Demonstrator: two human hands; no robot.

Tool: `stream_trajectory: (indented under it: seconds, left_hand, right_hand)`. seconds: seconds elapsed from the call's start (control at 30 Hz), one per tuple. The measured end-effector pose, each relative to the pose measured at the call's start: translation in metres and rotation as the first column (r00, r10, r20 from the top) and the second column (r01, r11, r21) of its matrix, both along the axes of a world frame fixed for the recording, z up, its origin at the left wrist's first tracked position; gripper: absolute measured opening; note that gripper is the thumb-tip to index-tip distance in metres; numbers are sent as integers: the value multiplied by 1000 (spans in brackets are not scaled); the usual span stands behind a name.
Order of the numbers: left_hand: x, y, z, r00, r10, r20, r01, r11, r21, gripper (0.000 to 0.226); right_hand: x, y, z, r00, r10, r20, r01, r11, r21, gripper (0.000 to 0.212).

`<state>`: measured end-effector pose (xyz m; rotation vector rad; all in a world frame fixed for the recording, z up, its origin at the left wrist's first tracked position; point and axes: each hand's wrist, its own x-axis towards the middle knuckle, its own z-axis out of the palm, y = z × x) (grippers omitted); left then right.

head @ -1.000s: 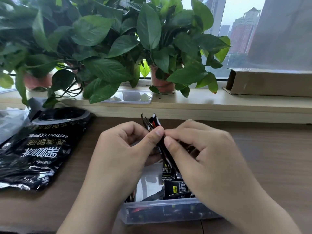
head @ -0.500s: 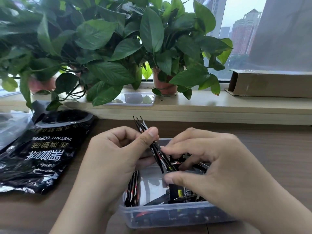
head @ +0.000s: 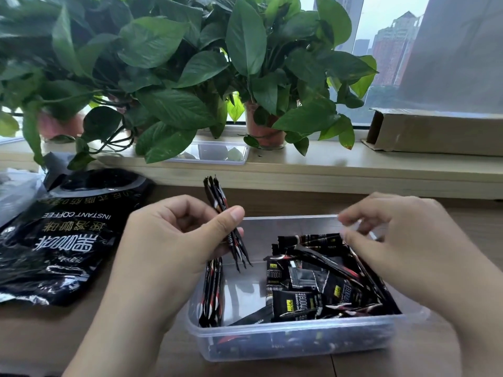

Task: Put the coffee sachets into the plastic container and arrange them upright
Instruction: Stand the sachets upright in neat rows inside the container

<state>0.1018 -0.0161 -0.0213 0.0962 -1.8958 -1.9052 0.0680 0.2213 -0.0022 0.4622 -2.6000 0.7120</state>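
A clear plastic container [head: 299,341] sits on the wooden table in front of me. Several black coffee sachets [head: 313,284] lie in a loose jumble in its right half. A few sachets [head: 211,292] stand upright against its left wall. My left hand [head: 168,248] pinches a small bundle of sachets [head: 217,197] edge-on above the container's left side, tilted slightly. My right hand [head: 402,248] hovers over the container's right rim with fingers apart and blurred, holding nothing that I can see.
A large black instant coffee bag [head: 62,235] lies flat to the left. Potted plants [head: 264,77] and a clear lid [head: 215,153] stand on the windowsill behind. A cardboard box [head: 435,131] rests on the sill at right.
My right hand let go of the bundle and moved right over the loose sachets. My left hand keeps the bundle, now held higher and clear of the right hand.
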Motion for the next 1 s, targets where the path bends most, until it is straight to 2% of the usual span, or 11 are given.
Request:
stream_trajectory:
  seconds: [0.1, 0.17, 0.27, 0.43, 0.5, 0.57, 0.67, 0.7, 0.8, 0.87, 1.0]
  left_hand:
    - [0, 2, -1, 999, 33, -13, -34, 998, -55, 38]
    - [0, 2, -2, 999, 37, -10, -38, 996, -87, 45]
    - [-1, 3, -2, 1000, 26, -3, -26, 993, -115, 48]
    - [0, 5, -2, 1000, 25, -2, -25, 992, -127, 42]
    - [0, 6, -2, 1000, 24, -8, -25, 992, -126, 37]
    - [0, 7, -2, 1000, 21, -19, -24, 993, -116, 37]
    - [1, 11, -1, 999, -5, -31, 1, 992, -124, 43]
    - [2, 13, -1, 999, -23, -29, 18, 990, -136, 44]
    - [3, 19, 0, 998, -50, -31, 45, 990, -134, 44]
    - [3, 19, 0, 998, -55, -36, 53, 997, -64, 37]
    - [4, 14, 2, 997, -78, -14, 78, 995, 57, 31]
  right_hand:
    - [-3, 3, -3, 985, -42, 166, 23, 993, 112, 8]
    - [-2, -1, -3, 975, -23, 219, -5, 992, 127, 10]
    - [-3, -9, -6, 953, -19, 303, -59, 967, 248, 11]
    - [-4, -9, -10, 973, -54, 223, -7, 965, 263, 9]
    - [-3, -9, -9, 989, -78, 126, 49, 975, 215, 14]
    - [0, -12, -6, 994, -106, -26, 108, 990, 92, 16]
    - [11, -30, 0, 985, -71, -157, 22, 957, -290, 9]
    - [15, -38, 0, 983, -35, -183, -34, 933, -358, 7]
    - [22, -61, -6, 962, 94, -257, -179, 927, -330, 5]
    - [20, -67, -10, 950, 159, -270, -238, 927, -289, 7]
    - [21, -64, -9, 907, 414, -71, -416, 863, -285, 22]
